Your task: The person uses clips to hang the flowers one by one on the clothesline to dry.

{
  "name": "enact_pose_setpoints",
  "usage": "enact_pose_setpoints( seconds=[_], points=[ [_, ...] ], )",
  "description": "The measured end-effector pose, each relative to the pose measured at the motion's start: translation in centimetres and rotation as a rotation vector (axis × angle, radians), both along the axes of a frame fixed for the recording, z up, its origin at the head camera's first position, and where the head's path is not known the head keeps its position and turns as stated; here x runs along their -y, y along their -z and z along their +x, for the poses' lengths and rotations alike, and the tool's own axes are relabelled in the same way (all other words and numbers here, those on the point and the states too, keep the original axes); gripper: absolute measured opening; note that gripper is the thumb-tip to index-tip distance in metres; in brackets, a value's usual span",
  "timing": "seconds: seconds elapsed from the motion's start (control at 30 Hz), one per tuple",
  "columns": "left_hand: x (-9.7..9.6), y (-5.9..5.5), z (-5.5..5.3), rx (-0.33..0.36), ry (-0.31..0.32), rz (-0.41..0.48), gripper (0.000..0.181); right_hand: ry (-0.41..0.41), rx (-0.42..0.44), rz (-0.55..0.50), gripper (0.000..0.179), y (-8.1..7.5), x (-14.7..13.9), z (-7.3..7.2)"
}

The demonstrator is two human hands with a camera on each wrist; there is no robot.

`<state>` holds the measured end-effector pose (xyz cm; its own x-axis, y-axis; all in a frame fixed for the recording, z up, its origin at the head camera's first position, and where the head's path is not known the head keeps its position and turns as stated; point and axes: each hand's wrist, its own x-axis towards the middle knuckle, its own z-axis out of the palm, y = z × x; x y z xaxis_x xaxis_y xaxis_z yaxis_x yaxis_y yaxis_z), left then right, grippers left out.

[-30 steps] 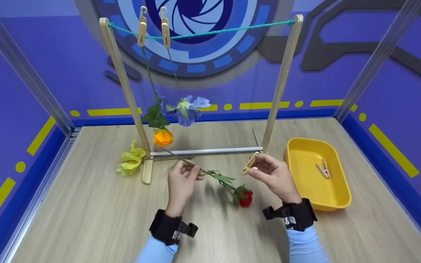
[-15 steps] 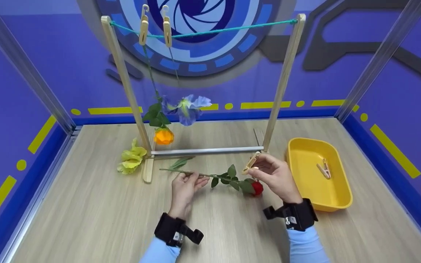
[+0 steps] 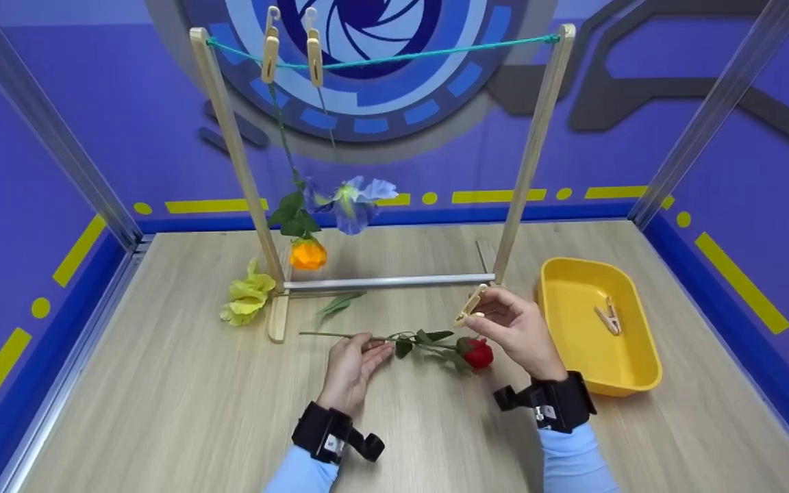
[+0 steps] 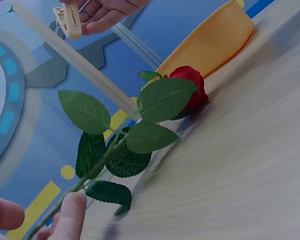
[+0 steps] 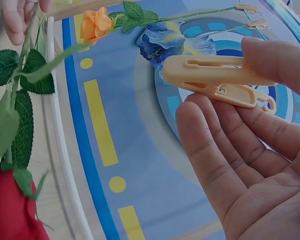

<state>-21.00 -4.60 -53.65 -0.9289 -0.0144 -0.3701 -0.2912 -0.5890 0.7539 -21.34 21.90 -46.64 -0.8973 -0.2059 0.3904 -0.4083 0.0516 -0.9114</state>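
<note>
Where my left hand (image 3: 352,366) pinches it, the rose's (image 3: 478,353) stem disappears. Nearer the worktop's (image 3: 182,411) right edge, my right hand (image 3: 516,333) pinches a clothespin (image 5: 200,75).

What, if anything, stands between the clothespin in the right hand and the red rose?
Nothing visible. No object shows between the clothespin held in the right hand and the red rose held by the left hand.

The clothespin (image 5: 210,70) looks smooth plastic, the red rose (image 3: 478,353) cloth, the posts (image 3: 533,150) wood.
</note>
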Motion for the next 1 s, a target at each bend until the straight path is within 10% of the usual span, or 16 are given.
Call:
enact_pose_setpoints(
  seconds=[0.5, 0.73, 1.0],
  points=[
    [0.5, -1.2, 0.5, -0.014, 0.154, -0.149, 0.032, 0.013, -0.001, 0.052, 0.025, 0.1, 0.2, 0.0],
    [0.3, -1.9, 0.7, -0.114, 0.152, -0.517, 0.024, 0.002, 0.019, 0.019, 0.027, 0.0, 0.2, 0.0],
    [0.8, -2.0, 1.0, -0.355, 0.161, -1.175, 0.022, -0.009, 0.016, 0.014, 0.026, -0.1, 0.2, 0.0]
  ],
)
